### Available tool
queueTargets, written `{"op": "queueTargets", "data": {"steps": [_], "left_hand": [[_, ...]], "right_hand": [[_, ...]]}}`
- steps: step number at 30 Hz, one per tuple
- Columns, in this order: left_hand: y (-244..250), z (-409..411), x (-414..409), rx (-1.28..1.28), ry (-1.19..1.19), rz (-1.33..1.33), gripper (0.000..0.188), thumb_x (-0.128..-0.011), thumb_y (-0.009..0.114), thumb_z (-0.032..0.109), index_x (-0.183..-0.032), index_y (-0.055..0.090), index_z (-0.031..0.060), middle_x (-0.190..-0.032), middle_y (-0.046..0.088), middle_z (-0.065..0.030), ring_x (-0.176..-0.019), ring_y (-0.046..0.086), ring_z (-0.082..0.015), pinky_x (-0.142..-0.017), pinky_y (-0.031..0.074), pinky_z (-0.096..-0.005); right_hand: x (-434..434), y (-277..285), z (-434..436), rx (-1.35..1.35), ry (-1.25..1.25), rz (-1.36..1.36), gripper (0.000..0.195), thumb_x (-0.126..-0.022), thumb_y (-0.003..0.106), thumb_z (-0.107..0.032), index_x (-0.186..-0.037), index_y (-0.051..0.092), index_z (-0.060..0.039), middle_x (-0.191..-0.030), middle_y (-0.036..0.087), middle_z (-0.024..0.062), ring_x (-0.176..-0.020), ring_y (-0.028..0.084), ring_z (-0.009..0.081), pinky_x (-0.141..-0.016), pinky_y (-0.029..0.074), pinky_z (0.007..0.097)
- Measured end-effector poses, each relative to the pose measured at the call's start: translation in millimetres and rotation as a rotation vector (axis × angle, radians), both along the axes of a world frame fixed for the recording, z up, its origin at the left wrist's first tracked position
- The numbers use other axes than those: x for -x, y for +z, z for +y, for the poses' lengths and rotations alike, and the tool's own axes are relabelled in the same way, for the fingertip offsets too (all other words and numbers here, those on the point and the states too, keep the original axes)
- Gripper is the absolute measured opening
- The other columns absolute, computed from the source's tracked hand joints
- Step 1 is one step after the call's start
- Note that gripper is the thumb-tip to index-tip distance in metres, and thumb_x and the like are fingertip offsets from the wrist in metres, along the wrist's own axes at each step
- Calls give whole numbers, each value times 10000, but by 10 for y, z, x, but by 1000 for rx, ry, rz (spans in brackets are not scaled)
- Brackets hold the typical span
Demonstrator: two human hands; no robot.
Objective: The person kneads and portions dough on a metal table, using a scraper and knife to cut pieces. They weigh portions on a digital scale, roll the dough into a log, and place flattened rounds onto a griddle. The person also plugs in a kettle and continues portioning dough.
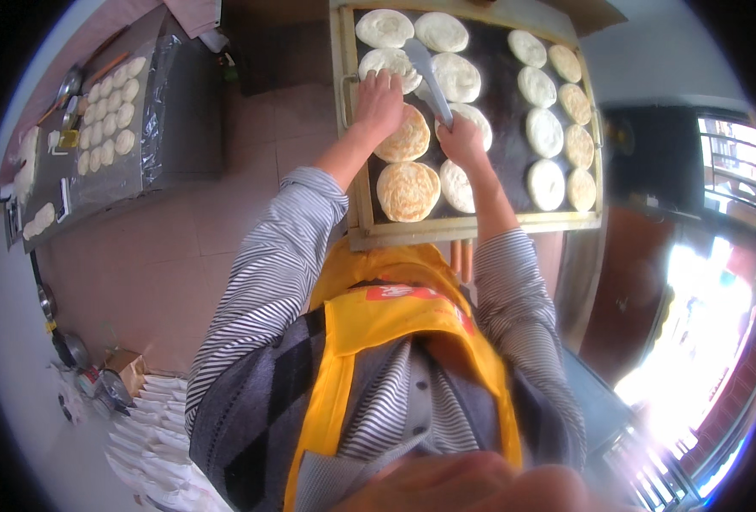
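Note:
My right hand (462,137) grips the handle of a grey turning utensil (438,93). Whether it is a spatula or tongs I cannot tell. Its broad tip lies over the edge of a pale flatbread (384,63) in the left column of the griddle (502,134). The fingertips of my left hand (380,102) are at the near edge of that same flatbread; whether they pinch it is hidden. Just nearer to me, a browned flatbread (405,137) sits partly behind my left wrist. Another browned flatbread (408,192) lies at the near left corner.
Smaller flatbreads (544,132) stand in two columns on the griddle's right. A raised metal rim (467,227) surrounds the plate, with a side handle (344,99). On the left, a dark table (182,115) holds rows of dough rounds (109,112). White sacks (153,441) are stacked at lower left.

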State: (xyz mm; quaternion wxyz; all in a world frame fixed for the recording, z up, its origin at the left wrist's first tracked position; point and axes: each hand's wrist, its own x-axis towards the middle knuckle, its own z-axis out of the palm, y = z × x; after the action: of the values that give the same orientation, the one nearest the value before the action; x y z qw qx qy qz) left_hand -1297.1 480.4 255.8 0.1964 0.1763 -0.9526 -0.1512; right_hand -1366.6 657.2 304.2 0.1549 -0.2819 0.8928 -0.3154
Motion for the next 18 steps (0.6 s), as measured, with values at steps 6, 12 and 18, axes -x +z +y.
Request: {"op": "queueTargets", "data": {"steps": [6, 12, 18], "left_hand": [[-109, -362, 376, -26, 39, 76, 386, -825, 684, 201, -1163, 571, 51, -1101, 621, -174, -1064, 579, -371, -842, 473, -530], [32, -619, 326, -468, 270, -64, 484, -831, 720, 307, -1154, 593, -31, -1056, 649, -239, -1033, 613, -374, -853, 504, -532], [35, -710, 348, -97, 265, -274, 555, -821, 725, 391, -1220, 588, 30, -1242, 601, -157, -1230, 482, -323, -975, 405, -579]], "right_hand": [[-225, 357, -48, 76, -105, -164, 259, -894, 601, -180, -1101, 671, -41, -818, 690, 173, -766, 672, 304, -721, 510, 384], [-362, 466, 446, 130, -229, -176, 236, -898, 593, -144, -1097, 665, -41, -798, 686, 165, -749, 680, 292, -719, 511, 368], [-451, 344, 652, 115, -226, -211, 214, -913, 569, -88, -1104, 645, -28, -806, 671, 79, -651, 609, 145, -625, 487, 290]]}}
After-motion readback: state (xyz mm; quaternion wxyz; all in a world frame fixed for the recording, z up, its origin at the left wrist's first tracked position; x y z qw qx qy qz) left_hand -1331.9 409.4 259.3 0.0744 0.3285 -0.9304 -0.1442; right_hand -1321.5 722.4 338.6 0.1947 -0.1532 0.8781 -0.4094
